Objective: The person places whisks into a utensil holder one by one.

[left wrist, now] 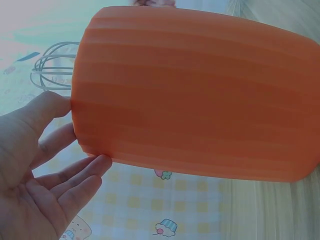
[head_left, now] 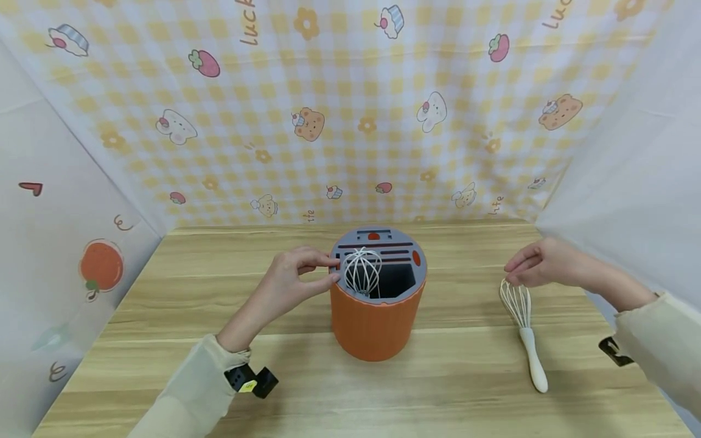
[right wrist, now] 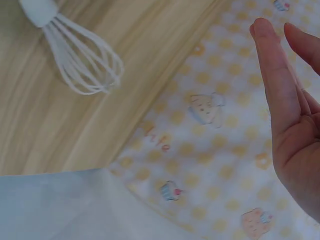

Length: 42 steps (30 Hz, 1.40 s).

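Note:
An orange ribbed utensil holder (head_left: 375,331) with a grey slotted top stands upright on the wooden table. One whisk (head_left: 361,274) is in it, its wire loops sticking up through the top and its handle hidden inside. At the holder's left rim, the thumb and fingers of my left hand (head_left: 298,277) grip the edge; the left wrist view shows the fingertips (left wrist: 102,162) against the orange wall. A second whisk (head_left: 523,328) with a pale handle lies on the table to the right, handle toward me. Just beyond its wire end hovers my right hand (head_left: 531,264), fingers extended and holding nothing.
The wooden table (head_left: 246,395) meets a yellow checked curtain (head_left: 350,146) at the back. White cloth walls stand at the left (head_left: 44,255) and right (head_left: 630,182). Slots and a large dark opening (head_left: 397,280) show in the holder's top.

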Each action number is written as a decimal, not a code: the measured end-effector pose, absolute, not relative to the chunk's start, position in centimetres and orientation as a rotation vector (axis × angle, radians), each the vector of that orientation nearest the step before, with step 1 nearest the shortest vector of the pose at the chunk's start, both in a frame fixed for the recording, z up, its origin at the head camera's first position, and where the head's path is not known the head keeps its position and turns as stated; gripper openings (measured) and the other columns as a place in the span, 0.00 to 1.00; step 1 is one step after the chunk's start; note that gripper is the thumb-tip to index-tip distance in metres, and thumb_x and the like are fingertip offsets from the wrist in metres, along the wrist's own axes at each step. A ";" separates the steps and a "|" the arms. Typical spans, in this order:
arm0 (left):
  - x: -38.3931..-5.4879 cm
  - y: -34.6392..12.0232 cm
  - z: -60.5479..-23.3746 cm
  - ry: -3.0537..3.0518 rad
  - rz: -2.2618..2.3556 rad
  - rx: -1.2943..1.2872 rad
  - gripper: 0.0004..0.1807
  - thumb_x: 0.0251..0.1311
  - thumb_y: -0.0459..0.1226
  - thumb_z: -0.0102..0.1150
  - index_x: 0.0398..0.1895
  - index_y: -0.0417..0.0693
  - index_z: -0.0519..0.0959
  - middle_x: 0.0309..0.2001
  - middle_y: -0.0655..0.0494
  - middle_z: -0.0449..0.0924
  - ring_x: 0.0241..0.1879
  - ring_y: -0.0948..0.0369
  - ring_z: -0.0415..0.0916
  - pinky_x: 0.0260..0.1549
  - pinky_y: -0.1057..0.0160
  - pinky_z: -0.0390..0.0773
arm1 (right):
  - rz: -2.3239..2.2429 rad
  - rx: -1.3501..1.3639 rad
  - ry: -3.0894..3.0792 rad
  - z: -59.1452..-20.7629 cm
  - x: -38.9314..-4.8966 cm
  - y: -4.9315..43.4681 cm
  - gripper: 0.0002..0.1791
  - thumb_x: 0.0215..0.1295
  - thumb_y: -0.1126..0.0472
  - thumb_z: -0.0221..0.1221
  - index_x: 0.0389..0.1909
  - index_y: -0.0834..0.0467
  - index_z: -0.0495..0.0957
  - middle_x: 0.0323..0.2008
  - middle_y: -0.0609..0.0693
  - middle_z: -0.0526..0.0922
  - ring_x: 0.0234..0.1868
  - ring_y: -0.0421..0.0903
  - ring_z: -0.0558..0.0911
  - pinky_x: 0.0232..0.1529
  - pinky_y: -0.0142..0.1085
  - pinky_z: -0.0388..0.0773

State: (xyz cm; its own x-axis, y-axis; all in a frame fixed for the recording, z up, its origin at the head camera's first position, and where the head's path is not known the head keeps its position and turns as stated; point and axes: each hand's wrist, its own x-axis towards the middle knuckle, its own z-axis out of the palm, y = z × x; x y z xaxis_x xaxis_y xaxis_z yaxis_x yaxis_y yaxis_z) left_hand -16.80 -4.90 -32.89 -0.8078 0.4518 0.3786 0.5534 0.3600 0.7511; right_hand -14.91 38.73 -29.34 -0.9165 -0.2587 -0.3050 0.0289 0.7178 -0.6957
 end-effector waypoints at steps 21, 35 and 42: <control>-16.7 -4.9 -33.0 -2.493 -1.476 -0.922 0.10 0.51 0.39 0.67 0.37 0.50 0.84 0.39 0.60 0.79 0.45 0.62 0.74 0.47 0.62 0.76 | -1.229 -0.035 2.314 -38.4 -11.6 46.3 0.21 0.62 0.63 0.57 0.45 0.80 0.71 0.39 0.62 0.81 0.39 0.49 0.82 0.39 0.40 0.80; -16.8 -4.9 -33.1 -2.502 -1.478 -0.913 0.11 0.51 0.41 0.66 0.38 0.51 0.84 0.40 0.60 0.79 0.46 0.62 0.74 0.48 0.59 0.75 | -1.267 -0.092 2.181 -42.0 -10.1 46.9 0.13 0.62 0.65 0.56 0.36 0.75 0.78 0.28 0.58 0.83 0.29 0.43 0.82 0.29 0.32 0.81; -16.7 -5.0 -32.9 -2.509 -1.489 -0.910 0.11 0.52 0.41 0.66 0.39 0.50 0.84 0.40 0.60 0.79 0.46 0.61 0.74 0.49 0.57 0.75 | -1.282 -0.126 2.093 -42.6 -10.5 46.4 0.15 0.64 0.63 0.54 0.27 0.73 0.78 0.20 0.48 0.79 0.21 0.34 0.74 0.22 0.25 0.75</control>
